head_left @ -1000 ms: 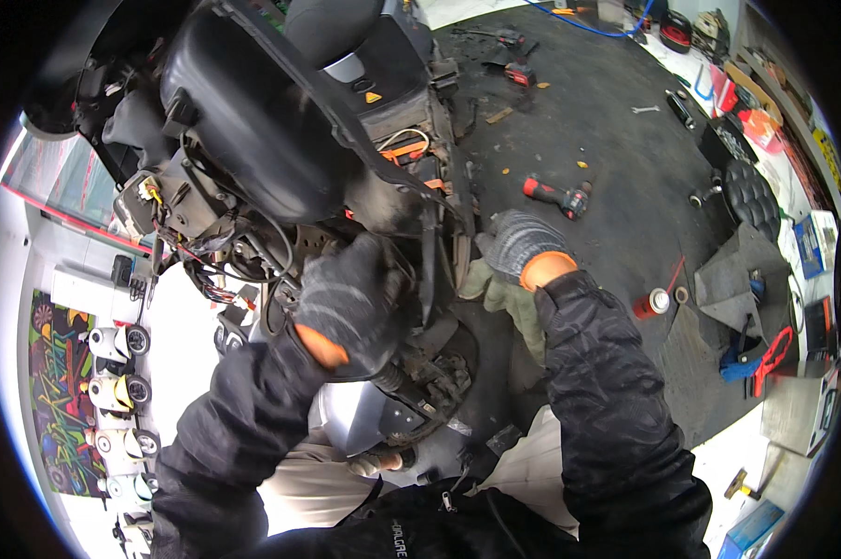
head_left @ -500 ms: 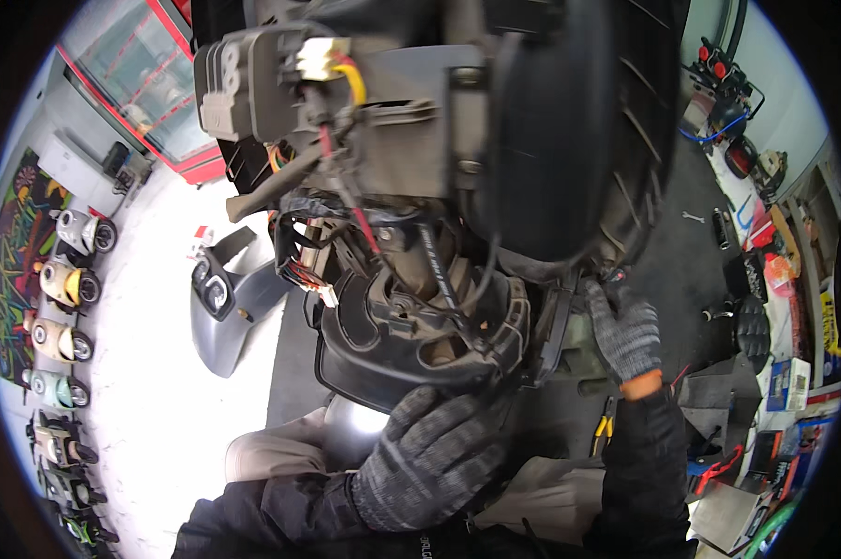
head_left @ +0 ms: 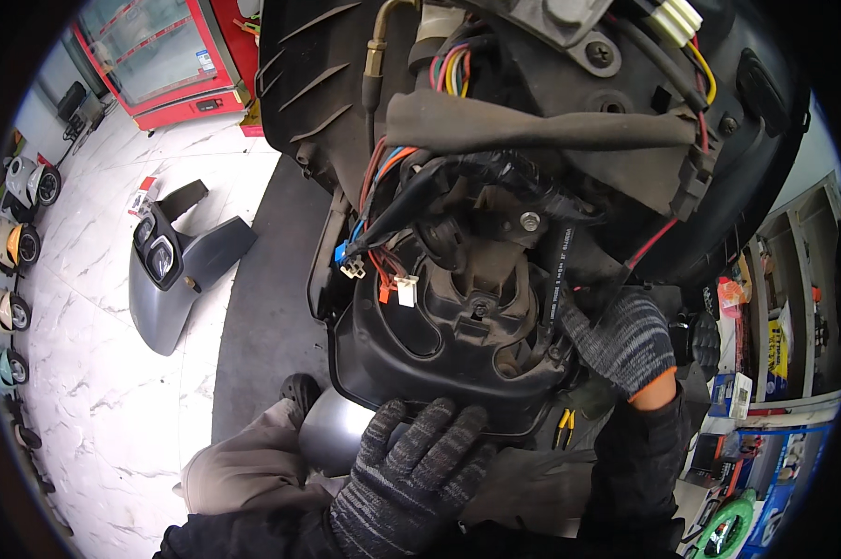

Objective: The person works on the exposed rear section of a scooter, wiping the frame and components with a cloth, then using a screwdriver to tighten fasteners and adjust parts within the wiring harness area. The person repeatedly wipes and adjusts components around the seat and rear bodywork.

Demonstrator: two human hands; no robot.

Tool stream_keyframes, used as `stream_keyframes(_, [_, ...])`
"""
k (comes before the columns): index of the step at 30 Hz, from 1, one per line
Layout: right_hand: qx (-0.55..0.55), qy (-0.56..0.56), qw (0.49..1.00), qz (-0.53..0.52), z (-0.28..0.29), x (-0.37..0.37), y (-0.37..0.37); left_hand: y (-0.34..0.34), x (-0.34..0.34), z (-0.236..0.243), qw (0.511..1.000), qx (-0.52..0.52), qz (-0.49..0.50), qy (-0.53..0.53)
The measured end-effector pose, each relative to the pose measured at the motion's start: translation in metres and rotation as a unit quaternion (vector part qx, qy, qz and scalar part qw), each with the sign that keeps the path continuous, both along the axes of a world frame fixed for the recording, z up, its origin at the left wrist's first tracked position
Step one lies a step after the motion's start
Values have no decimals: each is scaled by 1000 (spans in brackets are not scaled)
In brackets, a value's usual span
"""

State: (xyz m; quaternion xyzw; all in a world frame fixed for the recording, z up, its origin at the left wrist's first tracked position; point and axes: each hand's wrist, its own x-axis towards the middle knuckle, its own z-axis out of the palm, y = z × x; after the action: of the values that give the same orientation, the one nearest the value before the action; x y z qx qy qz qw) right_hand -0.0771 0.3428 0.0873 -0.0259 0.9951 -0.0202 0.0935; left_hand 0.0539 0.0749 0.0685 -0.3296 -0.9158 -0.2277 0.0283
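A partly stripped scooter front fills the middle, with a black plastic cover (head_left: 374, 349) at its lower end. My left hand (head_left: 411, 480), in a grey knit glove, lies with fingers stretched out against the cover's near edge. At the cover's right side is my right hand (head_left: 625, 345), gloved alike with an orange cuff. Its fingers are bent together beside a black cable (head_left: 562, 279), and their tips are hidden among the parts. Loose white connectors (head_left: 407, 291) and a blue connector (head_left: 340, 252) hang from coloured wires above the cover. A rounded silver-grey part (head_left: 336, 433) sits below it.
Yellow-handled pliers (head_left: 564, 429) lie right of my left hand. A grey scooter panel with headlights (head_left: 164, 265) rests on the white floor at left, near a red glass-door cabinet (head_left: 159, 56). Toy-like scooters line the far left. Shelves (head_left: 802, 270) and a green coil (head_left: 730, 522) are at right.
My view has shifted closer over the scooter front, showing the wiring and cover more fully. The right hand has come further in against the cover's right side. The left hand stays at its near edge.
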Motion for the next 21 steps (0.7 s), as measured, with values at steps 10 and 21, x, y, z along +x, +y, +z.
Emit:
stream_keyframes(10, [-88, 2, 992, 95, -21, -14, 21, 6, 1, -15, 995, 60, 46, 68])
stream_keyframes(21, [-169, 64, 973, 141, -14, -11, 11, 10, -2, -22, 994, 68, 49, 67])
